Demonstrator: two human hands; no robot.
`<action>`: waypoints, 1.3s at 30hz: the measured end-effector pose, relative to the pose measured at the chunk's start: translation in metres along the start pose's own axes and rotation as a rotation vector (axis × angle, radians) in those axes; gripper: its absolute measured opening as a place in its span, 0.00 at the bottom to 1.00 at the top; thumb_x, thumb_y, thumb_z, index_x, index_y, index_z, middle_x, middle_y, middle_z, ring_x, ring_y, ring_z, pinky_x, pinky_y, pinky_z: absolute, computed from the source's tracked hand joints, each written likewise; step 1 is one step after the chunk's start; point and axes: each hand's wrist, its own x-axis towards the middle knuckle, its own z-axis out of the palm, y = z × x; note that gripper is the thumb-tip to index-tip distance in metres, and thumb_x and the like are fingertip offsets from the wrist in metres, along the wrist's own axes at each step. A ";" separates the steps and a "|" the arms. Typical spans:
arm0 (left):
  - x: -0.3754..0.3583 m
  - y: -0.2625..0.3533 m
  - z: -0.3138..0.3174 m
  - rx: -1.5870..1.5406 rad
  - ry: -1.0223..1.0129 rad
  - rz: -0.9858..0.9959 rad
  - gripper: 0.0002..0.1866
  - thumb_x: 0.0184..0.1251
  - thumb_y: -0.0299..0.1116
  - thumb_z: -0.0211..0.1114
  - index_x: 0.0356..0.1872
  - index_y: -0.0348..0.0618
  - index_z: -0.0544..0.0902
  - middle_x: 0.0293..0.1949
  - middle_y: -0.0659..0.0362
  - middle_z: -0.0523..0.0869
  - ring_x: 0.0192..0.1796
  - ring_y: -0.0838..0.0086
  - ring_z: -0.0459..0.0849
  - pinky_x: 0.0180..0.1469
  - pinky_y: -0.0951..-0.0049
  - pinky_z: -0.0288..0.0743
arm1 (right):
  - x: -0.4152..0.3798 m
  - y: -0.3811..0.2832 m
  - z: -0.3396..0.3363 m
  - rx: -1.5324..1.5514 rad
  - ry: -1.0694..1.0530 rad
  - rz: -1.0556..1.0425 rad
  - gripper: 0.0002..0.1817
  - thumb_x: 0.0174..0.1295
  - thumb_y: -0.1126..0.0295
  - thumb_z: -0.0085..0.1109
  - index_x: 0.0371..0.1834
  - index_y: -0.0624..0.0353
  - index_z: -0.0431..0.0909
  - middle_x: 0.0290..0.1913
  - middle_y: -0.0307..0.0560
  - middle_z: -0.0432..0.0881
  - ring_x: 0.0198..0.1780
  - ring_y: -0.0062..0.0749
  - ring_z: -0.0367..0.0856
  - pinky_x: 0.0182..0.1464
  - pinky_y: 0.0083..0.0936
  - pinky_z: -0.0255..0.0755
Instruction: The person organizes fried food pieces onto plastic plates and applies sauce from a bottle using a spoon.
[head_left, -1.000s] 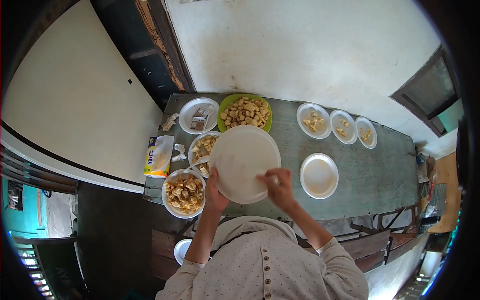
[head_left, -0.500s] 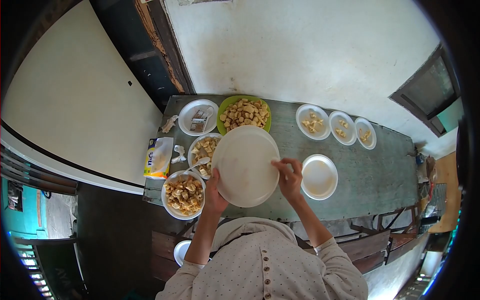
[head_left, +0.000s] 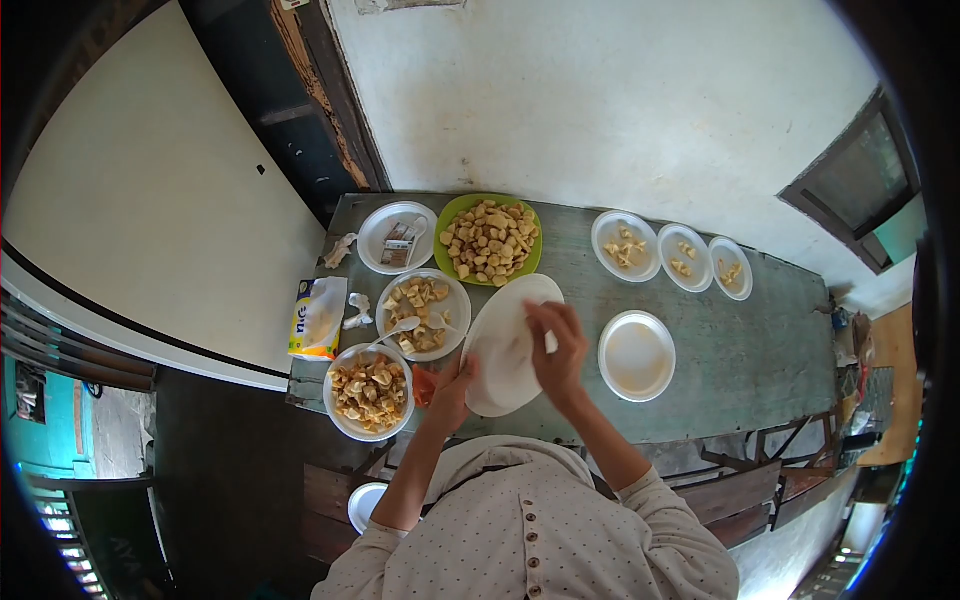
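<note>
A white disposable plate [head_left: 497, 375] is held up tilted above the near edge of the table, its broad pale face toward my right. My left hand [head_left: 450, 397] grips it by the lower left rim. Against that face is my right hand [head_left: 562, 355], fingers curled and a little blurred; a bit of white shows between them, and I cannot tell what it is. Just left of my left hand lies something orange-red [head_left: 425, 385]. Beyond it stand a plate of pale cut pieces [head_left: 417, 300] with white plastic spoons and a bowl of browner chunks [head_left: 368, 393].
A green plate [head_left: 490, 238] heaped with pale chunks sits at the back. Left of it, a white plate [head_left: 395, 237] holds a small packet. A yellow-blue tissue pack [head_left: 317, 318] lies far left. Right are a white plate [head_left: 637, 356] and three small plates [head_left: 627, 245] with a few pieces.
The plate has tipped from nearly face-on to steeply slanted and come lower, uncovering the plate of pale pieces. My right hand has moved left from its rim onto its face.
</note>
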 end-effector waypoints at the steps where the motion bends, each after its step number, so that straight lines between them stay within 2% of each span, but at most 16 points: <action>1: 0.002 -0.002 -0.003 0.002 -0.002 0.000 0.22 0.68 0.38 0.49 0.59 0.38 0.63 0.53 0.58 0.71 0.53 0.75 0.71 0.55 0.74 0.65 | -0.005 -0.009 0.001 -0.046 -0.043 -0.151 0.18 0.43 0.86 0.56 0.39 0.57 0.80 0.34 0.46 0.75 0.34 0.34 0.75 0.36 0.26 0.70; 3: 0.008 -0.007 -0.013 0.211 -0.019 0.054 0.20 0.68 0.37 0.48 0.57 0.36 0.65 0.49 0.58 0.73 0.50 0.77 0.71 0.52 0.76 0.65 | -0.016 -0.023 0.004 -0.005 -0.174 -0.382 0.20 0.40 0.85 0.56 0.38 0.54 0.80 0.34 0.43 0.73 0.35 0.33 0.74 0.40 0.27 0.66; 6: 0.005 -0.004 -0.017 0.510 -0.037 0.156 0.19 0.69 0.39 0.46 0.54 0.35 0.68 0.42 0.59 0.76 0.44 0.79 0.71 0.47 0.78 0.65 | -0.012 -0.023 0.003 -0.040 -0.223 -0.456 0.19 0.38 0.83 0.56 0.36 0.53 0.80 0.34 0.42 0.72 0.36 0.33 0.72 0.42 0.28 0.63; 12: -0.011 0.020 0.002 0.856 -0.110 0.305 0.22 0.70 0.45 0.44 0.51 0.34 0.69 0.29 0.57 0.75 0.33 0.78 0.71 0.37 0.77 0.64 | 0.015 0.009 -0.003 -0.126 -0.036 -0.299 0.19 0.37 0.86 0.54 0.34 0.55 0.79 0.34 0.43 0.72 0.36 0.36 0.72 0.41 0.31 0.62; 16: -0.012 0.016 -0.004 0.878 -0.168 0.301 0.23 0.70 0.46 0.43 0.51 0.33 0.69 0.27 0.56 0.75 0.31 0.77 0.71 0.34 0.76 0.63 | 0.017 0.027 -0.003 -0.027 0.035 -0.040 0.17 0.42 0.87 0.53 0.34 0.55 0.80 0.33 0.46 0.73 0.36 0.36 0.73 0.39 0.29 0.66; 18: -0.011 0.016 -0.002 0.880 -0.174 0.440 0.23 0.70 0.46 0.42 0.51 0.34 0.69 0.26 0.56 0.75 0.29 0.77 0.70 0.33 0.76 0.63 | 0.015 0.021 -0.003 0.069 0.042 0.049 0.17 0.43 0.87 0.53 0.34 0.55 0.80 0.33 0.46 0.73 0.36 0.35 0.73 0.39 0.29 0.67; 21: -0.010 0.015 -0.004 0.890 -0.165 0.405 0.22 0.71 0.44 0.43 0.51 0.34 0.69 0.25 0.57 0.74 0.28 0.77 0.70 0.32 0.76 0.63 | 0.009 -0.004 -0.007 0.025 0.054 0.019 0.17 0.43 0.87 0.54 0.35 0.56 0.80 0.34 0.46 0.72 0.36 0.36 0.73 0.38 0.29 0.68; 24: -0.010 0.015 -0.003 0.862 -0.137 0.405 0.21 0.71 0.43 0.43 0.51 0.34 0.69 0.25 0.57 0.74 0.28 0.77 0.70 0.32 0.76 0.63 | -0.001 -0.020 -0.008 0.011 -0.102 -0.282 0.19 0.42 0.89 0.51 0.36 0.57 0.80 0.33 0.47 0.72 0.32 0.36 0.73 0.35 0.25 0.68; 25: -0.010 0.015 -0.004 0.863 -0.140 0.406 0.21 0.71 0.43 0.43 0.51 0.34 0.69 0.25 0.57 0.74 0.28 0.77 0.70 0.32 0.76 0.63 | 0.000 -0.019 -0.009 0.010 -0.100 -0.282 0.19 0.42 0.89 0.51 0.36 0.57 0.80 0.33 0.47 0.72 0.32 0.36 0.73 0.35 0.25 0.68; 28: -0.014 0.015 -0.009 0.888 -0.155 0.406 0.21 0.70 0.42 0.44 0.52 0.34 0.70 0.25 0.57 0.74 0.28 0.78 0.70 0.32 0.77 0.62 | 0.006 -0.009 -0.012 -0.042 -0.136 -0.343 0.17 0.41 0.87 0.54 0.35 0.57 0.80 0.34 0.45 0.72 0.36 0.38 0.72 0.42 0.28 0.65; 30: -0.016 0.015 -0.010 0.842 -0.185 0.388 0.21 0.71 0.42 0.44 0.53 0.35 0.70 0.25 0.59 0.74 0.28 0.79 0.69 0.32 0.78 0.62 | 0.015 0.013 -0.007 0.026 -0.012 -0.031 0.13 0.46 0.84 0.54 0.35 0.57 0.79 0.35 0.45 0.73 0.37 0.34 0.72 0.42 0.26 0.64; 31: -0.018 0.015 -0.011 0.841 -0.185 0.389 0.21 0.71 0.42 0.44 0.53 0.35 0.70 0.25 0.59 0.74 0.28 0.79 0.69 0.32 0.78 0.62 | 0.019 0.028 -0.006 0.025 -0.011 -0.033 0.13 0.46 0.84 0.54 0.35 0.57 0.79 0.35 0.45 0.73 0.37 0.34 0.72 0.42 0.26 0.64; 33: -0.024 0.015 -0.018 0.800 -0.165 0.390 0.21 0.70 0.41 0.45 0.55 0.36 0.70 0.28 0.63 0.75 0.29 0.79 0.68 0.32 0.78 0.62 | 0.022 0.062 -0.006 0.367 -0.074 0.287 0.08 0.55 0.80 0.50 0.34 0.59 0.78 0.37 0.40 0.75 0.39 0.22 0.71 0.42 0.21 0.63; 34: -0.022 0.008 -0.028 0.802 -0.167 0.392 0.21 0.70 0.41 0.45 0.55 0.36 0.70 0.28 0.63 0.75 0.29 0.79 0.68 0.32 0.78 0.62 | 0.018 0.077 -0.007 0.367 -0.072 0.285 0.08 0.55 0.80 0.50 0.34 0.59 0.78 0.37 0.40 0.75 0.39 0.22 0.71 0.42 0.21 0.63; 36: -0.016 -0.001 -0.044 0.375 -0.158 0.262 0.23 0.69 0.41 0.48 0.57 0.35 0.66 0.48 0.57 0.76 0.53 0.74 0.72 0.57 0.70 0.63 | 0.013 0.088 -0.008 0.838 -0.201 0.568 0.07 0.60 0.75 0.47 0.37 0.59 0.76 0.40 0.37 0.75 0.40 0.19 0.70 0.43 0.18 0.62; 39: -0.009 0.002 -0.030 0.387 -0.095 0.258 0.23 0.67 0.41 0.51 0.57 0.35 0.67 0.42 0.61 0.77 0.43 0.78 0.73 0.46 0.77 0.66 | 0.012 0.072 -0.010 1.144 -0.132 0.690 0.07 0.60 0.75 0.47 0.38 0.60 0.75 0.40 0.35 0.75 0.40 0.16 0.69 0.45 0.15 0.60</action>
